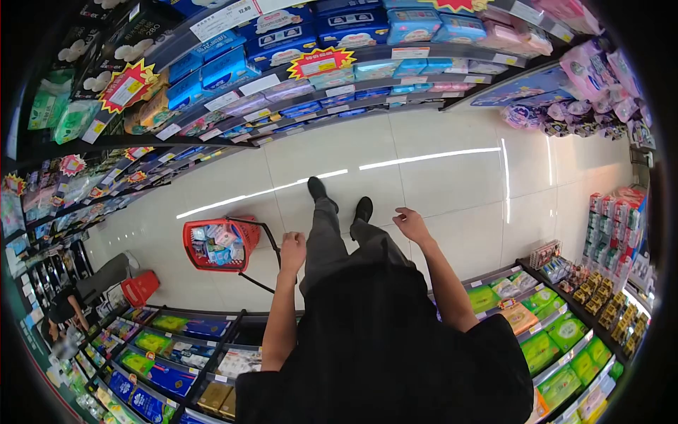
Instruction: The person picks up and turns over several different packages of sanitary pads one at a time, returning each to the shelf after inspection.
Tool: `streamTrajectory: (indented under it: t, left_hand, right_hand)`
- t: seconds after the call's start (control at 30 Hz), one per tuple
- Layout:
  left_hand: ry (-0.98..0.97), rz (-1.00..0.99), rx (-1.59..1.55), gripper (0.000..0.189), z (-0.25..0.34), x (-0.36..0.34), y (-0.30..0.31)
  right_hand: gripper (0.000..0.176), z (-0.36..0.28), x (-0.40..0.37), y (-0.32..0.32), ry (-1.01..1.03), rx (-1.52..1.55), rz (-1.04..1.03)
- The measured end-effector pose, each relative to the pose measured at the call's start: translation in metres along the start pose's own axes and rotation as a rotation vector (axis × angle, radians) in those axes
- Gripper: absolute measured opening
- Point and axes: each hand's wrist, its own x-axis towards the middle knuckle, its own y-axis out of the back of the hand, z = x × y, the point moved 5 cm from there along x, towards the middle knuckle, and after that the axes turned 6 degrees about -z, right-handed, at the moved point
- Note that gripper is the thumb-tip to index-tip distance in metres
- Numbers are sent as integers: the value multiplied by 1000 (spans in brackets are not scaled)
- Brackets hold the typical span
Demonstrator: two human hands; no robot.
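On the left, my left hand (292, 251) is closed at the black pull handle (270, 239) of a red shopping basket (248, 244); the hand hides part of the handle. The basket stands on the floor beside my legs. Blue, white and pink packages (221, 240) lie inside it. My right hand (410, 225) hangs over the floor to the right of my legs, holding nothing, its fingers loosely bent and apart.
Shelves of blue and pink packs (281, 42) run along the aisle's far side. Green tissue packs (540, 350) fill shelves behind me. A person (67, 311) is at the left, near another red basket (140, 288). Purple bags (590, 71) hang at the right.
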Motion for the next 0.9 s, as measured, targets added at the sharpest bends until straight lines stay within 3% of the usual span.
streamTrajectory:
  t: [0.17, 0.3, 0.37, 0.57, 0.6, 0.7, 0.83, 0.9]
  left_hand:
    - [-66, -63, -130, 27, 41, 42, 12]
    - [-223, -102, -194, 31, 80, 122, 16]
    - [-290, -69, -192, 33, 124, 154, 21]
    - [-491, -166, -352, 51, 274, 243, 11]
    - [-492, -203, -359, 55, 286, 247, 5]
    - [-568, -1, -387, 65, 317, 277, 5]
    - [-410, -235, -445, 69, 336, 290, 2]
    - [-379, -294, -518, 68, 340, 288, 5]
  right_hand:
    - [39, -37, 66, 10, 12, 220, -1]
    - [45, -126, 118, 63, 171, 73, 243]
    - [53, -169, 140, 92, 207, 141, 290]
    - [64, -192, 216, 163, 138, 596, 558]
    - [64, -193, 226, 173, 178, 634, 555]
    - [59, -206, 238, 193, 224, 686, 511]
    - [47, -203, 252, 188, 211, 793, 313]
    - [44, -197, 252, 186, 219, 806, 348]
